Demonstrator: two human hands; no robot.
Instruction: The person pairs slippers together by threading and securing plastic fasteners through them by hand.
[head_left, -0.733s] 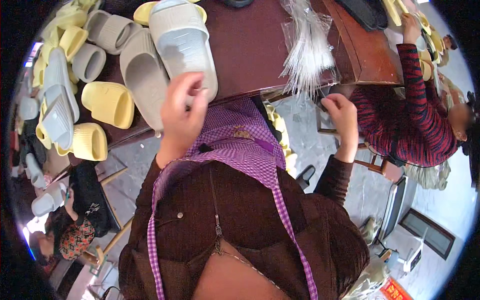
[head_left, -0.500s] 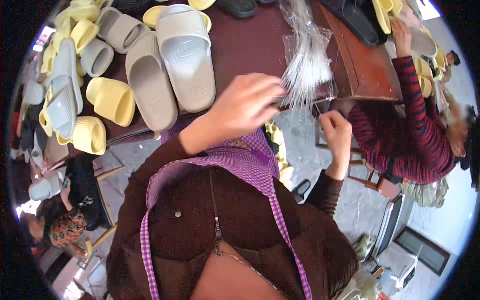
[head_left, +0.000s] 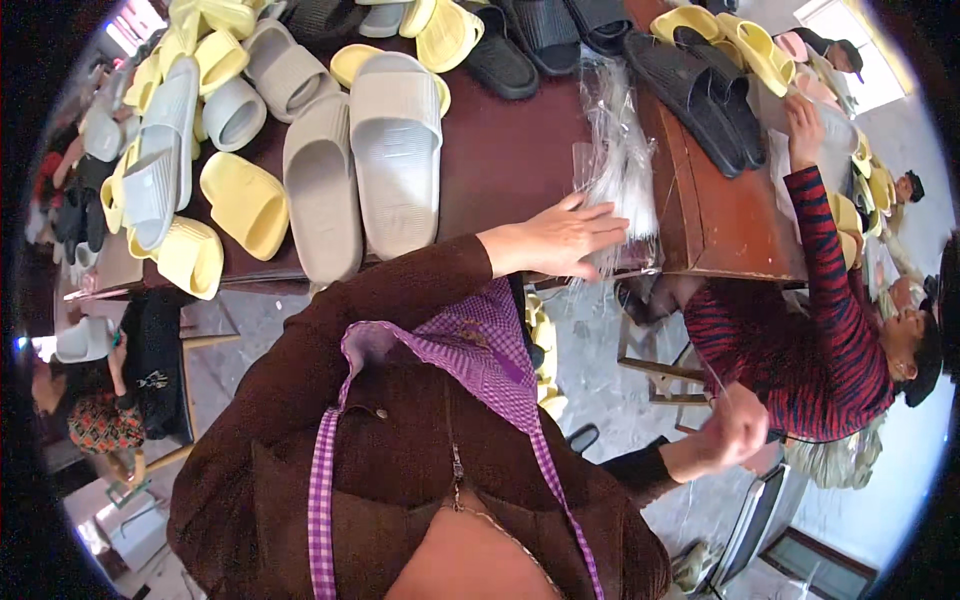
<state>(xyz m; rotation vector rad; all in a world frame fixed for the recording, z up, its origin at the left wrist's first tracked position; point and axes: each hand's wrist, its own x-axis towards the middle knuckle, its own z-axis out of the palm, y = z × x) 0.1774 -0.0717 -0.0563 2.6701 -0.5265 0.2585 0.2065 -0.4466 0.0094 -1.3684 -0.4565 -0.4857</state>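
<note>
Right of centre: left hand [head_left: 565, 238], fingers loose, spread over bundle [head_left: 614, 185]; flat, light pressure steadies best. Lower right: right hand [head_left: 738, 428] clenched, seemingly pinching strand [head_left: 717, 377]; blurred.

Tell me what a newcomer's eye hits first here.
Probably the pair of grey, broad-strapped, open-toed slides left of centre on the glossy dark-red tabletop. Next, the bundle of thin, clear, plastic-looking strands near the front edge, with the person's open left grip at it. Then the purple-and-white checked fabric apron below the table edge.
</note>
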